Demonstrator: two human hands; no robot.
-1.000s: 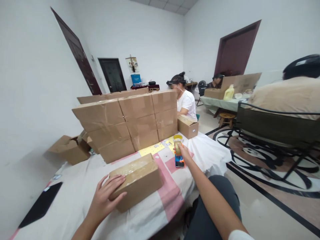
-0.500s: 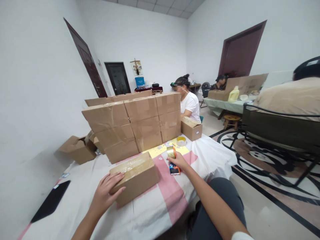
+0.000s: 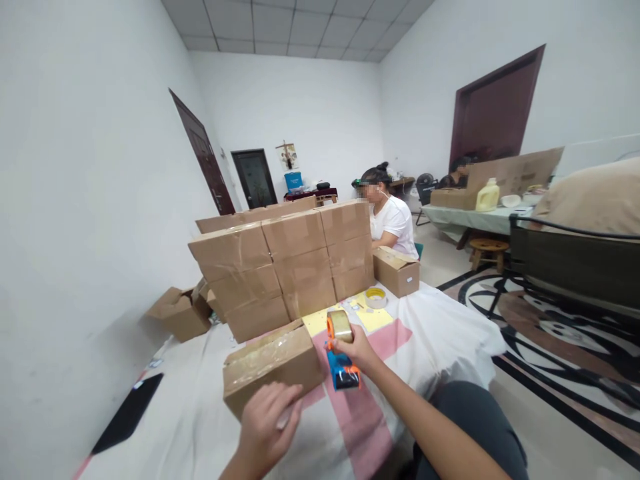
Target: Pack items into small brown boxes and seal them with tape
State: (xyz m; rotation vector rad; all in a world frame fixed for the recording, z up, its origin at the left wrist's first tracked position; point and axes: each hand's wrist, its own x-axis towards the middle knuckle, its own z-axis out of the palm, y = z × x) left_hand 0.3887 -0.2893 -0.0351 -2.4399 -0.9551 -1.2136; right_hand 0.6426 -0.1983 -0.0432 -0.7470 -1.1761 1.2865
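Observation:
My right hand point(image 3: 357, 348) is closed on a blue-and-orange tape dispenser point(image 3: 339, 365) with a roll of clear brownish tape at its top, held above the pink-and-white tablecloth. Just left of it lies a cardboard box point(image 3: 300, 357), its top seam covered in shiny clear tape. In front of that box's near side is my left hand point(image 3: 270, 419), fingers curled and thumb drawn in. A pale bit shows between thumb and fingers, too blurred to name. Whether this hand touches the box I cannot tell.
Stacked taped boxes point(image 3: 300, 260) stand behind, with a small box point(image 3: 397, 272) and a tape roll point(image 3: 376, 297) to their right. An opened box point(image 3: 183, 317) and black mat point(image 3: 129, 413) lie left. A person in a white shirt point(image 3: 395, 223) sits beyond the stack.
My left hand has come off the box's top and moved right and toward me, its fingers curling. The tape dispenser in my right hand has come nearer and now shows more fully. The view has tilted up.

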